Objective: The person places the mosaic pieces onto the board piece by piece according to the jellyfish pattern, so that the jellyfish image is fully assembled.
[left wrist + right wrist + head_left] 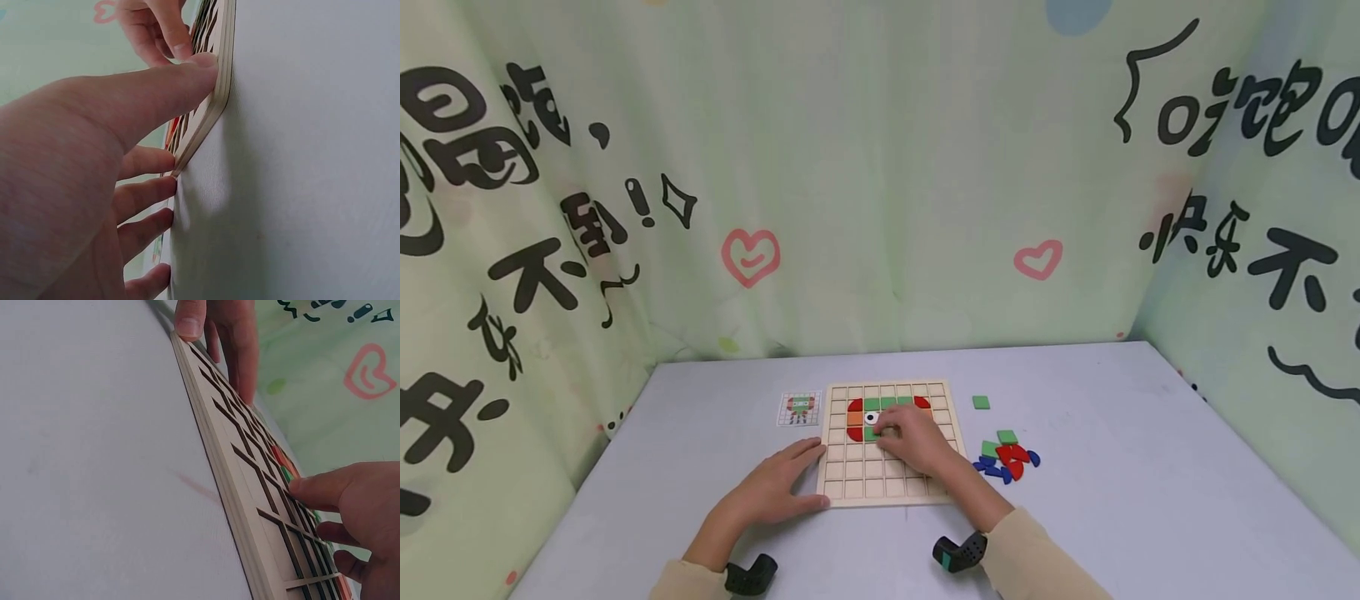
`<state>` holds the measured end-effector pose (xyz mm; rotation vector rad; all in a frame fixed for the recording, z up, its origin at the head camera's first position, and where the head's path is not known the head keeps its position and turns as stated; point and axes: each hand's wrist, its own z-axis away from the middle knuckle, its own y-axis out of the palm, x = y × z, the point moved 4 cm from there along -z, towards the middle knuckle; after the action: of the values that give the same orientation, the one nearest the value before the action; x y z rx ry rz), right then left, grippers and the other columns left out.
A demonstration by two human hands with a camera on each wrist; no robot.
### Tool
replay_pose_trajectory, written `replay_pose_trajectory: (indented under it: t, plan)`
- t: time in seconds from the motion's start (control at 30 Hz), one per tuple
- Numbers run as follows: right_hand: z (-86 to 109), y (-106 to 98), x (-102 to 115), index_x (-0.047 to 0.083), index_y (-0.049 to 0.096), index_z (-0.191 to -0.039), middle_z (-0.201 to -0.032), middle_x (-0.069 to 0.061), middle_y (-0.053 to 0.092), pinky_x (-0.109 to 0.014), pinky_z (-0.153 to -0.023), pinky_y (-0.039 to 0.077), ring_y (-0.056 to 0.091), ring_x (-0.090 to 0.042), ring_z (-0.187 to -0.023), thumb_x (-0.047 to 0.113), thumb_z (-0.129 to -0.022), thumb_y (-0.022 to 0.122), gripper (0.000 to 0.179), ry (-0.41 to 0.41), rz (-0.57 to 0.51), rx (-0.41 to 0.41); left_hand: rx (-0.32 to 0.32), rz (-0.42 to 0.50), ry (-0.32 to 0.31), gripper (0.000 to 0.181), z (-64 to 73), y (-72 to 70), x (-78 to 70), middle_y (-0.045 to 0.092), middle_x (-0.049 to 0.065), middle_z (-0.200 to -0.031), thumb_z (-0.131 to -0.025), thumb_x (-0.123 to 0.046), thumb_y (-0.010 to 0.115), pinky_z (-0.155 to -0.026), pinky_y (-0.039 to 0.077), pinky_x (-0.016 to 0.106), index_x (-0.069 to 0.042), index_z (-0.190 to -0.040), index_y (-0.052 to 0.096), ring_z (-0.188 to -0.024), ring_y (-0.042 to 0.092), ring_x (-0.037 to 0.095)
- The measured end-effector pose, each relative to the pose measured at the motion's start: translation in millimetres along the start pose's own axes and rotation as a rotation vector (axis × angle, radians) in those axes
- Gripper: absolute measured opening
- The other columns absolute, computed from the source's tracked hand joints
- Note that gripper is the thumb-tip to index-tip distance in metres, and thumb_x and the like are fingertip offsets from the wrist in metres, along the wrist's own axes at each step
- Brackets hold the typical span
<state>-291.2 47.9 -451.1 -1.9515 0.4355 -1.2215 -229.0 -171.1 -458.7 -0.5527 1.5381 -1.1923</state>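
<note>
Grid board (854,469) lies flat mid-table; we see green tiles (883,403), red curved tiles (855,434), an orange tile (855,419) and an eye tile (871,417) seated in its upper cells. Right hand (913,437) is over these, fingers bent, thumb down by a green one; we can't tell if it pinches a piece, fingertips hide that. Left hand (778,482) spread, fingers extended, touching the board's left edge, thumb on the near-left corner, gripping nothing that we can see.

Risks, our call: bent fingers could brush neighbouring tiles out of their cells; if the left hand lets up, a push could skew the board; a curved piece could go in turned wrong.

Further out: picture card (799,409) just left of the board, any lettering too small; loose pieces (1017,453) right, lone green square (981,402) beyond them, white table (700,442). Black wrist devices (751,575): no brand we can read. Curtain (887,208): large black Chinese lettering, we read 快乐不 at right, 不 at left; rest stylised or cut off.
</note>
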Motion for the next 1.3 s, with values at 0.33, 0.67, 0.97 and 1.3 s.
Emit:
replay_pose_trajectory:
  t: [0.33, 0.67, 0.97, 1.3]
  plan:
    - [5.7, -6.0, -0.6, 0.012, 0.073, -0.106, -0.119, -0.002, 0.068, -0.036, -0.086, 0.053, 0.060, -0.018, -0.099, 0.013, -0.088, 0.070, 0.019, 0.017, -0.029, 0.035, -0.006, -0.005, -0.002, 0.079, 0.2, 0.4, -0.1, 0.038, 0.008, -0.154, -0.082, -0.046, 0.073, -0.111, 0.037, 0.054, -0.010, -0.145, 0.044, -0.140, 0.039, 0.033]
    - [20.2, -25.0, -6.1, 0.017, 0.073, -0.103, -0.112, 0.003, 0.068, -0.035, -0.084, 0.052, 0.058, -0.016, -0.095, 0.016, -0.087, 0.071, 0.016, 0.105, -0.026, -0.027, -0.011, -0.005, 0.001, 0.078, 0.2, -1.5, -1.6, 0.039, 0.008, -0.153, -0.082, -0.046, 0.073, -0.112, 0.036, 0.054, -0.010, -0.145, 0.044, -0.140, 0.038, 0.033]
    - [35.6, -49.5, -22.9, 0.017, 0.073, -0.107, -0.113, 0.002, 0.069, -0.036, -0.081, 0.053, 0.058, -0.020, -0.097, 0.016, -0.085, 0.073, 0.022, 0.163, -0.028, -0.083, -0.022, -0.003, 0.004, 0.078, 1.5, -4.0, -3.8, 0.039, 0.009, -0.153, -0.081, -0.044, 0.074, -0.112, 0.036, 0.054, -0.008, -0.144, 0.045, -0.140, 0.039, 0.033]
    - [55.7, -74.9, -50.0, 0.016, 0.071, -0.104, -0.113, 0.000, 0.069, -0.039, -0.083, 0.049, 0.057, -0.018, -0.096, 0.017, -0.086, 0.073, 0.018, 0.179, 0.038, -0.119, -0.015, 0.007, -0.003, 0.079, 1.9, -2.7, -4.0, 0.039, 0.010, -0.153, -0.081, -0.045, 0.074, -0.112, 0.036, 0.054, -0.008, -0.145, 0.044, -0.140, 0.038, 0.034]
